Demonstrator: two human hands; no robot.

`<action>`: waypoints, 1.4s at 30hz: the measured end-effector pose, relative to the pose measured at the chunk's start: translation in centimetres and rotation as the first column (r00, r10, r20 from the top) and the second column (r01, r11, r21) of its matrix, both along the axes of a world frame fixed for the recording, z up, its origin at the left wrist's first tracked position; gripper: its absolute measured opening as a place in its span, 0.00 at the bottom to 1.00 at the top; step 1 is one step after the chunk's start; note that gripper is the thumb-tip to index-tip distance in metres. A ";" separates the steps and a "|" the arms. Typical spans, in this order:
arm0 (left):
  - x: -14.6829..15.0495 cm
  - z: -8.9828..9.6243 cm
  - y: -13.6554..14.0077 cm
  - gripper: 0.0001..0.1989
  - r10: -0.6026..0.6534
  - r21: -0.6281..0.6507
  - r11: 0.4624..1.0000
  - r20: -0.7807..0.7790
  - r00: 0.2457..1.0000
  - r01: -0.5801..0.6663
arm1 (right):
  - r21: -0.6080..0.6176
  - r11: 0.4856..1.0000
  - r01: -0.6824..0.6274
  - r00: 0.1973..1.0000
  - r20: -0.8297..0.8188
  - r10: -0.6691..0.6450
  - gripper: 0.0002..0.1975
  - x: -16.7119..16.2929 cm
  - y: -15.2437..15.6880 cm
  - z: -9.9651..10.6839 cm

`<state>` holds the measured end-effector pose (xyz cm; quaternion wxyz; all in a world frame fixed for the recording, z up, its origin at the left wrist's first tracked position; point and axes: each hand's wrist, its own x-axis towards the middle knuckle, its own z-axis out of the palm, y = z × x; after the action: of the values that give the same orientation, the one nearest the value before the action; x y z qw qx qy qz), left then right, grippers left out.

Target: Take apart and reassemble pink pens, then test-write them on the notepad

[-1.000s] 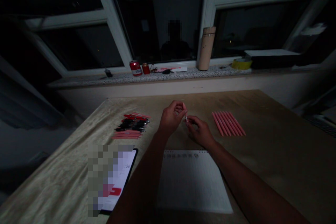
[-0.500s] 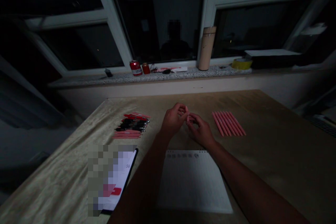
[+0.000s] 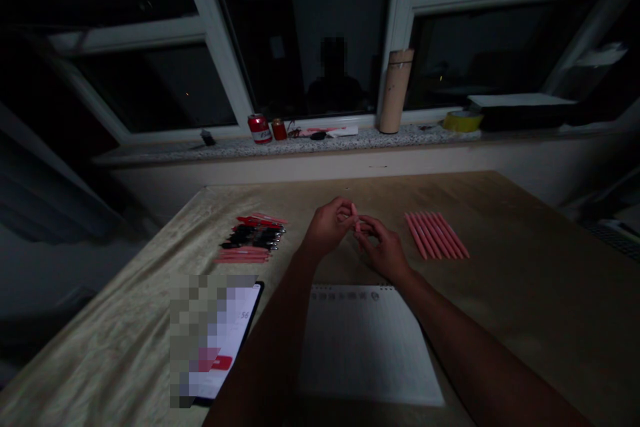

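Observation:
Above the middle of the table, my left hand (image 3: 326, 228) is closed on a slim pink pen (image 3: 355, 211), which stands roughly upright between the fingers. My right hand (image 3: 384, 250) pinches the lower part of that pen with thumb and fingertips; the exact grip is dim and partly hidden. To the right lies a neat row of several pink pens (image 3: 436, 235), side by side. On the left is a pile of pens (image 3: 253, 238) in pink, red and black. Below my wrists rests a ring-bound notebook (image 3: 370, 347) with a lined page.
A tablet-like device (image 3: 230, 340) with a lit screen lies at the left front of the cloth-covered table (image 3: 525, 293). The windowsill holds a red can (image 3: 259, 129), a small jar (image 3: 279, 129), a tall tan cylinder (image 3: 397, 92) and a yellow tape roll (image 3: 463, 121).
The pink pen shows a little more clearly between my hands, its upper end tipped slightly left. My left forearm has shifted slightly left; the pens on the table lie as before.

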<state>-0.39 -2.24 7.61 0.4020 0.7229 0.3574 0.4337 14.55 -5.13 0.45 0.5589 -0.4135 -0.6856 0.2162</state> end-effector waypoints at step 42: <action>0.2 -0.9 0.5 0.09 -0.001 -0.035 0.999 0.005 1.000 0.001 | -0.063 0.995 -0.082 0.997 -0.011 0.081 0.26 0.0 0.1 -0.6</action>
<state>-0.22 -1.75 6.72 0.4158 0.7149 0.3635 0.4289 14.59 -5.06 -0.13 0.5392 -0.4015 -0.6923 0.2622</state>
